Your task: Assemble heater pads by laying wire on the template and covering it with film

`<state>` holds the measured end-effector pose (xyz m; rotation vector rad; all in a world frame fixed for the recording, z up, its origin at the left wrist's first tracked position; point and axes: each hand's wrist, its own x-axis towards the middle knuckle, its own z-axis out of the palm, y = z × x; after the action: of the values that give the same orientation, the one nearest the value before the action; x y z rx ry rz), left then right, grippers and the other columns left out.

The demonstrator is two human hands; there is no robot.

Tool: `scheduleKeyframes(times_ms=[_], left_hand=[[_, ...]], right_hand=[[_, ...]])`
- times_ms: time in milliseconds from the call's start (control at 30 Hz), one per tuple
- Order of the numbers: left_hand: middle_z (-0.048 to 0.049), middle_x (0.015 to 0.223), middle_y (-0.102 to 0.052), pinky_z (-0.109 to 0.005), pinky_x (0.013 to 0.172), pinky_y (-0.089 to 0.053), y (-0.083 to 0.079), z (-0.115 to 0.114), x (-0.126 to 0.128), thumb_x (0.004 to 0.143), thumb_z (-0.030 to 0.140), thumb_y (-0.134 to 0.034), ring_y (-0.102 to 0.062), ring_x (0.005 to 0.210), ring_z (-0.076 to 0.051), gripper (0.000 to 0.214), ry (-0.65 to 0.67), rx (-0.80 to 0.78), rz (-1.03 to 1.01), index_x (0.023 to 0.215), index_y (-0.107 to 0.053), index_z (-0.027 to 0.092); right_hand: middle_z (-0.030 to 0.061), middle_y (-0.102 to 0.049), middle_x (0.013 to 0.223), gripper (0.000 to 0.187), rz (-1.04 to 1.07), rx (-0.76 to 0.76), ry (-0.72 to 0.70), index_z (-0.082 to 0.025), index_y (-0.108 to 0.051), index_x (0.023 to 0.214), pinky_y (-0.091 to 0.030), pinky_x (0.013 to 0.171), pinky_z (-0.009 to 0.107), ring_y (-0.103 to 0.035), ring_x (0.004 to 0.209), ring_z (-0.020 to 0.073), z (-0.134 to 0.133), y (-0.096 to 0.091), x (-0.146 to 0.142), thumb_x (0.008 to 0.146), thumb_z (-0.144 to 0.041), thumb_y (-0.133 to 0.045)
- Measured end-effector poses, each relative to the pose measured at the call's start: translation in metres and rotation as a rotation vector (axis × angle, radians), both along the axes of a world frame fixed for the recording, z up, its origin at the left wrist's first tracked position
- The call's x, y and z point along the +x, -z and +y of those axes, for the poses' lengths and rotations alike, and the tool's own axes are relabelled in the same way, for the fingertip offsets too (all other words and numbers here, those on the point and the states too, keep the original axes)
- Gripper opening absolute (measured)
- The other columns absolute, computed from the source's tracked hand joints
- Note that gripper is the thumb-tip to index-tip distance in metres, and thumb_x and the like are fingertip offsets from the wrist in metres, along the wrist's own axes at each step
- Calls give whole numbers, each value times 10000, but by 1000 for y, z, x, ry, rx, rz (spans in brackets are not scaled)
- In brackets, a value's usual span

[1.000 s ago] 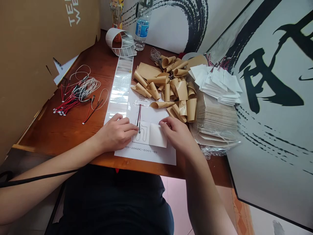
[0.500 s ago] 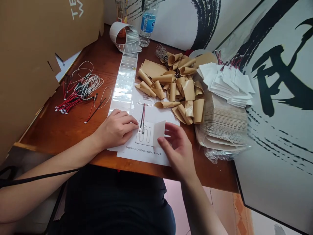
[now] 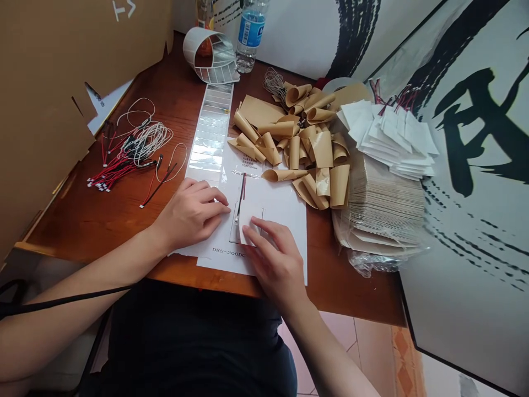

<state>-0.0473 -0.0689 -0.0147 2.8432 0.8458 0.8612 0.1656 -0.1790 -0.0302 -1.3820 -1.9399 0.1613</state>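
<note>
A printed white sheet (image 3: 285, 212) marked "DRS-206DC" lies on the table in front of me. On its outlined drawing rests a red and black wire lead (image 3: 240, 193), strapped near the top by a clear strip. My right hand (image 3: 276, 259) holds a small white flap (image 3: 247, 234) between thumb and fingers, folded leftward over the drawing and covering the wire's lower end. My left hand (image 3: 192, 215) rests palm down with its fingers bent, fingertips on the sheet beside the drawing's left edge. Nothing shows in the left hand.
Red and black leads with white cords (image 3: 132, 151) lie left. A strip of silver labels (image 3: 210, 132) runs back to its roll (image 3: 198, 41) near a water bottle (image 3: 250, 36). Curled brown papers (image 3: 293, 143) are behind the sheet; stacked card (image 3: 384, 201) with white pouches (image 3: 392, 138) stands right.
My right hand has moved left, folding the flap over the drawing and the wire's lower end. The left hand has shifted slightly left, away from the drawing.
</note>
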Motion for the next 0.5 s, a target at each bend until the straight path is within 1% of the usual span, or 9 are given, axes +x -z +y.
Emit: scheduleKeyframes(times_ms=[100,200,267,367,500], left_hand=[[-20,991,-799,-382,839,-410,1,0,-1,922,135,-551,-646,840,-181,226,3,-24,-7,933,-766,202],[-37,1050,-802,-392,864,-406,1,-2,0,929,140,-541,-659,893,-194,250,19,-63,-23,1032,-765,181],[-54,1118,-797,-408,896,-397,0,-3,1,956,196,-540,-665,961,-214,262,24,-113,-20,1107,-752,169],[-84,1220,-770,-422,934,-378,-1,-5,3,988,334,-570,-662,1044,-242,324,25,-185,6,1202,-720,144],[-102,1272,-748,-431,964,-343,-1,-4,1,988,463,-595,-656,1088,-262,428,45,-231,41,1249,-700,140]], right_hand=[[128,-713,1276,339,-51,0,-24,-287,-700,1263,-576,953,480,-648,1163,262,4,3,-1,972,-141,-603],[118,-711,1301,313,-121,23,-25,-278,-702,1248,-561,986,498,-636,1206,278,6,4,-1,975,-155,-613],[124,-712,1305,283,-151,42,-23,-254,-706,1230,-563,987,503,-628,1225,294,6,5,-2,970,-170,-634],[145,-713,1294,272,-161,56,-27,-214,-704,1220,-569,981,508,-629,1219,306,6,6,-2,957,-160,-656],[139,-709,1268,292,-121,42,-25,-229,-688,1233,-571,989,513,-637,1215,301,7,6,0,950,-162,-669]])
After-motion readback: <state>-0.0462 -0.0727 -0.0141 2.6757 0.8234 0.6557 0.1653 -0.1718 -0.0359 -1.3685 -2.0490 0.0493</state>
